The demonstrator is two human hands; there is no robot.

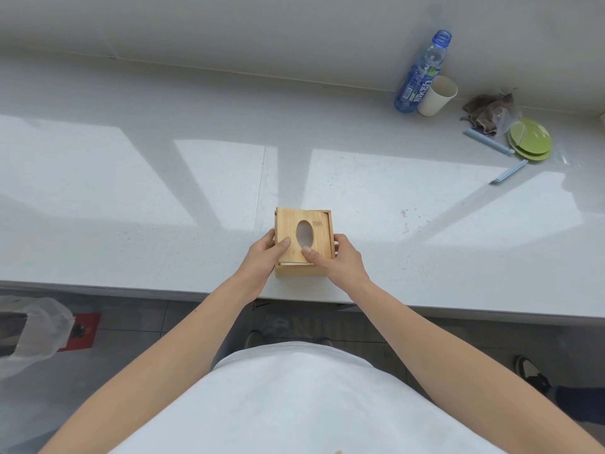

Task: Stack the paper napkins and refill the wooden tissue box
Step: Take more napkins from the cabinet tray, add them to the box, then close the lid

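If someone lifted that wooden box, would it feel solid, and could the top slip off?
Probably solid: the box looks like rigid wood panels. Likely light: it is small between the left hand and right hand. The lid seems a sliding panel, sitting slightly askew, so it may slip if tilted.

Open pale grey stone desk (131, 178) stretches left of and behind the square wooden tissue box (314, 221); far to the box's right, along the back wall (229, 27), a blue plastic bottle (420, 73), white paper cup (437, 95), crumpled brown cloth (487, 113), stacked green plates (533, 139) and two pale blue plastic strips (487, 140) block the way.
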